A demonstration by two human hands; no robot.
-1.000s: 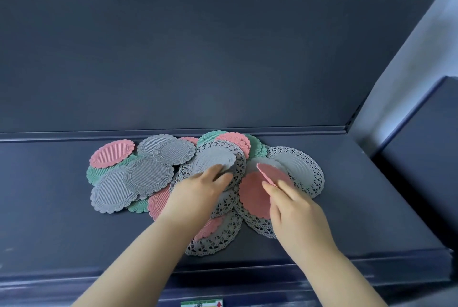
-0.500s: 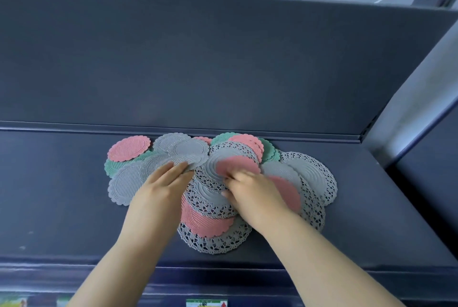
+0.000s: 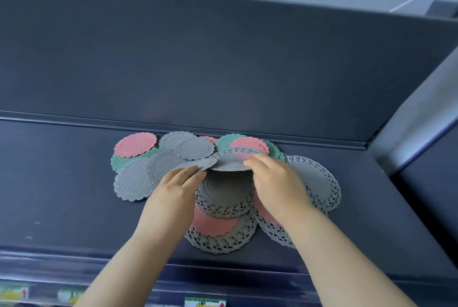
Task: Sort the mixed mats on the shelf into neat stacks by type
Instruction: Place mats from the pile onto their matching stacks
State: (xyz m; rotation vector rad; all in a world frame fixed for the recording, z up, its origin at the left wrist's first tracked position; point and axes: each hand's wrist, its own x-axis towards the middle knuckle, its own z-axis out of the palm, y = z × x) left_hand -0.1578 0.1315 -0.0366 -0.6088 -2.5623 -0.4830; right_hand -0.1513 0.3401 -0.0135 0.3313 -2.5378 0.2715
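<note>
I see the mats as one mixed, overlapping heap on the dark shelf, pushed close to its back panel. The right hand has its grip closed on a raised lace mat. Its fingers curl over the grey disc's right edge, and the disc is tilted up off the pile. Beneath it lies a second lace mat, flat and in shadow.

The left hand reaches in just beside it, with its fingers nearly straight. Their tips meet the lifted edge of a grey ribbed mat, which touches the raised lace mat. I cannot tell whether that grip pinches the mat or only props it (the thumb side is too blurred).

To the left, more grey ribbed discs overlap a green mat and a pink ribbed mat. At the back, against the panel, a pink mat sits among green ones. On the right a wide lace mat lies flat, partly under the right wrist. Nearest me, a pink scalloped mat rests on a bottom lace mat close to the shelf's front edge. Small printed labels show below that edge.
</note>
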